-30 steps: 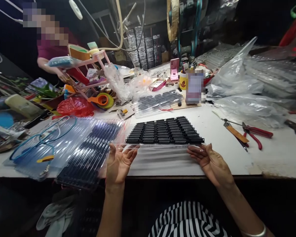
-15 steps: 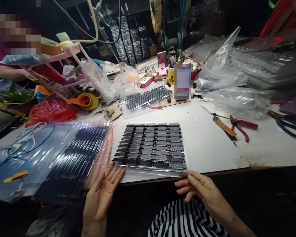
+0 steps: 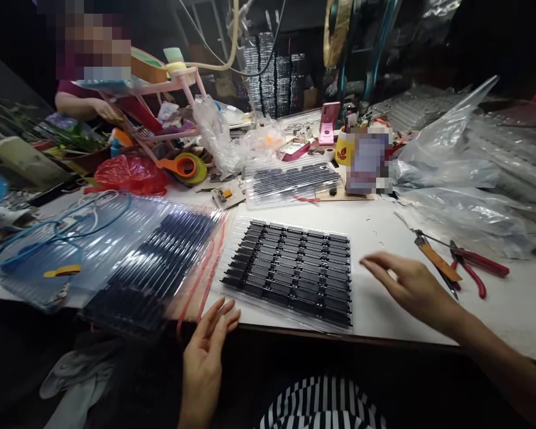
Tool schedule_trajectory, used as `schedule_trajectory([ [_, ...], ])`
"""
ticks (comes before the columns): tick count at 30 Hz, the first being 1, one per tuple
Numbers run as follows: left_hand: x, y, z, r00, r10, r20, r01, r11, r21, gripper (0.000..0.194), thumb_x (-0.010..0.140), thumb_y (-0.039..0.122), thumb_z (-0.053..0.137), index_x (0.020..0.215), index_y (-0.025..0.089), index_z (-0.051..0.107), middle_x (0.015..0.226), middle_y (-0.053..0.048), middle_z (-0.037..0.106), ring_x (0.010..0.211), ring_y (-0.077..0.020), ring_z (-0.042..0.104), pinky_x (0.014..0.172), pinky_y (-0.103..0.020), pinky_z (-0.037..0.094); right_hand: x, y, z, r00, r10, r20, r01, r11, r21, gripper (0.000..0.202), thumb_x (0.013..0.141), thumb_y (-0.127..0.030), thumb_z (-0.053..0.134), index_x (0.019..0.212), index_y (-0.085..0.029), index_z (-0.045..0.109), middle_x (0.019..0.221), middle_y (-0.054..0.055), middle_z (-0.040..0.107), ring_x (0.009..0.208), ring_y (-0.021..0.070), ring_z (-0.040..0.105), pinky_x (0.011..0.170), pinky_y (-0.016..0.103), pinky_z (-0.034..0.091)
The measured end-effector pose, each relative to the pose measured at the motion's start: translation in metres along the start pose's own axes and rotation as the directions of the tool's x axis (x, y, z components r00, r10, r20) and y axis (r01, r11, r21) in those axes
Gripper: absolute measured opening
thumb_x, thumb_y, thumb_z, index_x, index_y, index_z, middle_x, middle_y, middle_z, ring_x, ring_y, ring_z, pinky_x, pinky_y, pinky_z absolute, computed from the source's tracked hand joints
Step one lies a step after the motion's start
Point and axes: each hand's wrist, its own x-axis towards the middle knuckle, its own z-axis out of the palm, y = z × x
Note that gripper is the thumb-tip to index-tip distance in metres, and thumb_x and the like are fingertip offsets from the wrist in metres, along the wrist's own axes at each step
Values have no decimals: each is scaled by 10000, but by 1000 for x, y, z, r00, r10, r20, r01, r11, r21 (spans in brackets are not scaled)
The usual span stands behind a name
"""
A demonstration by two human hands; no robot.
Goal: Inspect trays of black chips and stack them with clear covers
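Observation:
A clear ridged plastic tray [image 3: 230,262] lies at the table's front edge, filled with rows of black parts [image 3: 295,262] that look like pinned electronic chips. At its lower left corner is my left hand [image 3: 209,339], palm turned inward, fingers loosely bent and apart, with nothing seen in it. To the right of the tray, over the white tabletop, my right hand [image 3: 399,283] is apart from it. Its fingers stretch leftward and nothing shows in them. Left of the tray lies a stack of clear ridged plastic sheets [image 3: 93,238] with dark rows in part of it.
Red-handled pliers [image 3: 476,262] and tweezers with an orange-brown grip [image 3: 438,256] lie at right. Behind stand a yellow cup [image 3: 343,148], a phone [image 3: 367,161] and another filled tray [image 3: 290,185]. Plastic bags [image 3: 469,208] lie back right. A co-worker's hand [image 3: 107,111] shows back left.
My right hand has left the tray's front right corner and moved up and right. My left hand stays near the left corner. The tray now sits slightly turned, and the camera view has shifted.

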Motion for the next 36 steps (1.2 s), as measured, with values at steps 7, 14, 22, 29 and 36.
schedule_trajectory([
  [7, -34, 10, 27, 987, -109, 117, 130, 972, -194, 688, 828, 451, 590, 1439, 328, 299, 1398, -100, 504, 1243, -279, 503, 1048, -430, 353, 89, 18, 28, 996, -89, 21, 91, 983, -162, 350, 905, -370, 408, 1092, -162, 618, 1049, 123, 685, 981, 267, 621, 844, 406, 493],
  [14, 10, 28, 19, 979, -33, 202, 51, 995, -83, 714, 857, 431, 563, 1470, 325, 213, 1474, -75, 408, 1354, -235, 359, 1124, -411, 253, 11, -12, 34, 992, -89, 94, 100, 988, -115, 374, 934, -376, 369, 1173, -172, 573, 874, 94, 704, 778, 232, 659, 713, 362, 511],
  [22, 130, 59, 87, 827, 47, 560, -388, 768, 509, 842, 769, 578, 588, 1453, 172, 310, 1326, -215, 541, 1245, -333, 492, 1072, -486, 293, -57, -88, 65, 894, -299, 335, 142, 896, 420, 472, 904, -355, 488, 1335, -163, 465, 1107, 101, 665, 995, 205, 631, 921, 324, 478],
  [29, 145, 70, 178, 608, 57, 792, -562, 736, 378, 723, 735, 471, 678, 1361, 178, 467, 1233, -147, 633, 1152, -299, 576, 1032, -427, 354, -52, -118, 117, 824, -544, 158, 397, 754, 523, 586, 889, -464, 519, 1389, -184, 398, 1419, 142, 427, 1214, 234, 499, 995, 338, 433],
  [36, 120, 81, 85, 758, 339, 556, -604, 687, 404, 549, 795, 503, 603, 1283, 256, 560, 1414, -17, 492, 1362, -266, 338, 1154, -393, 133, -50, -17, 10, 965, -41, -259, 136, 924, 359, 306, 951, -173, 341, 1161, -144, 562, 1081, 103, 654, 1052, 154, 597, 923, 280, 486],
])
